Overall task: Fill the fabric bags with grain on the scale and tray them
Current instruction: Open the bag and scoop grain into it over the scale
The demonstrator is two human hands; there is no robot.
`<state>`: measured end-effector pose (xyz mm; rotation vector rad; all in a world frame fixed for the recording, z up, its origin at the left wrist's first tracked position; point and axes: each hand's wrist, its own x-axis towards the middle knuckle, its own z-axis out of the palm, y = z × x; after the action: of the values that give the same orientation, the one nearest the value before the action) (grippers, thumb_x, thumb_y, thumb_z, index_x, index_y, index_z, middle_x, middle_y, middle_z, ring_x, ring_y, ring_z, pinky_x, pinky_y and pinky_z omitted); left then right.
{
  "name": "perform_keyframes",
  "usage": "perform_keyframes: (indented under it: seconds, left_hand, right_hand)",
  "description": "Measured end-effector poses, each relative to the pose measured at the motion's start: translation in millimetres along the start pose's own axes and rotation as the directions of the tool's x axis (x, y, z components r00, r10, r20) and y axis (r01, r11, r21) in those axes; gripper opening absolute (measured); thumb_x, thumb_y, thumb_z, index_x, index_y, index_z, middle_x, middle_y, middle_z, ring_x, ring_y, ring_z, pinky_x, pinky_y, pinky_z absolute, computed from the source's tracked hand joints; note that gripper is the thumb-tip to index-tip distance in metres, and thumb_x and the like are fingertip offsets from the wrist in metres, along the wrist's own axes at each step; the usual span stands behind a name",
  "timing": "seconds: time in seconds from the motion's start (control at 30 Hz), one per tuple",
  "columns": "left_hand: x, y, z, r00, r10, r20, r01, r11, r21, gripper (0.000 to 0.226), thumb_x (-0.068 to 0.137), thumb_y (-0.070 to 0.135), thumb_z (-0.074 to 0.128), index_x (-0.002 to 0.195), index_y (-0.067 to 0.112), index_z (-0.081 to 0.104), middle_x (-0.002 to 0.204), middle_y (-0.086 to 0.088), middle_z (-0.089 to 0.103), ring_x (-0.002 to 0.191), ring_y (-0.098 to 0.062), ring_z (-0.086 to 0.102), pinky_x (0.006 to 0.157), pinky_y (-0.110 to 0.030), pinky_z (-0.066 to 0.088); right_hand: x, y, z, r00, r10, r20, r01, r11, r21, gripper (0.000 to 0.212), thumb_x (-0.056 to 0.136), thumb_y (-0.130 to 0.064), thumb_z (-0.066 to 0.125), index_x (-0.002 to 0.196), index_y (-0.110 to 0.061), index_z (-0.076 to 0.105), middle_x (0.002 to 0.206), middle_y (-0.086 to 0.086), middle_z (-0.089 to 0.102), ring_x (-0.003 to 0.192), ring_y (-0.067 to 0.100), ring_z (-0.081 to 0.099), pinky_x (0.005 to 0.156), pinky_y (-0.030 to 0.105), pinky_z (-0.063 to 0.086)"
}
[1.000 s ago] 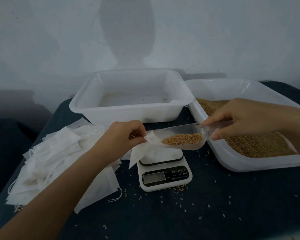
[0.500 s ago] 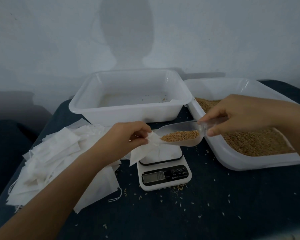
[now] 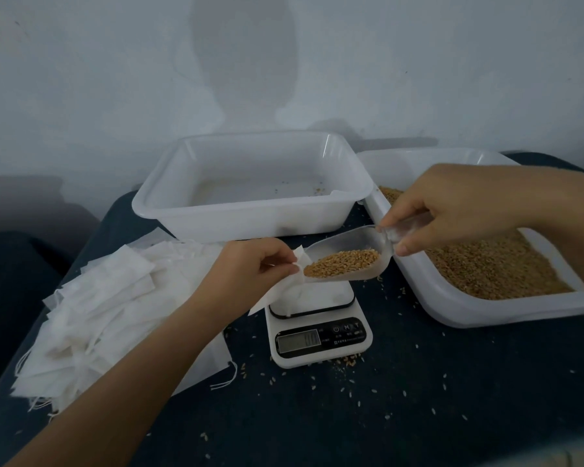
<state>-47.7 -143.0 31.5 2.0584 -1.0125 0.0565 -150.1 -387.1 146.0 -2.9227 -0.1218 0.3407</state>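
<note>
Clear plastic forms the scoop (image 3: 348, 261), which the right hand (image 3: 452, 210) grips by its short handle between thumb and curled fingers; a mound of grain (image 3: 341, 266) lies in the bowl. The scoop's long axis runs from the right hand toward the left hand (image 3: 250, 267), with the lip tilted slightly down at the far end from the grip. The lip meets the mouth of a white fabric bag (image 3: 285, 291), which the left hand pinches by its upper edge. The bag hangs below that pinch, with its lower part resting on the platform of the scale (image 3: 317, 326). The coming pour depends on this alignment: the bag mouth lies directly beyond the scoop lip, so the grain probably needs only a steeper tilt. Whether the mouth is fully open cannot be determined. Under the right wrist sits the grain tub (image 3: 469, 308). Beyond both hands stands the tray (image 3: 250, 217), holding no bags. Outside the left forearm lies the pile of unfilled bags (image 3: 108, 311).
</note>
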Motion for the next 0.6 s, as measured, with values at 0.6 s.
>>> perform_keyframes:
  seconds: [0.6]
  left_hand:
    - [0, 2, 5, 1.000, 0.009, 0.010, -0.008, 0.994, -0.111, 0.018, 0.077, 0.015, 0.073, 0.079, 0.032, 0.069, 0.070, 0.035, 0.061, 0.077, 0.013, 0.061, 0.070, 0.001, 0.041]
  right_hand:
    - [8, -16, -25, 0.995, 0.011, 0.094, 0.002, 0.990, -0.140, 0.032, 0.073, -0.053, 0.067, 0.103, -0.041, 0.071, 0.089, -0.032, 0.067, 0.084, -0.014, 0.057, 0.084, 0.021, 0.050]
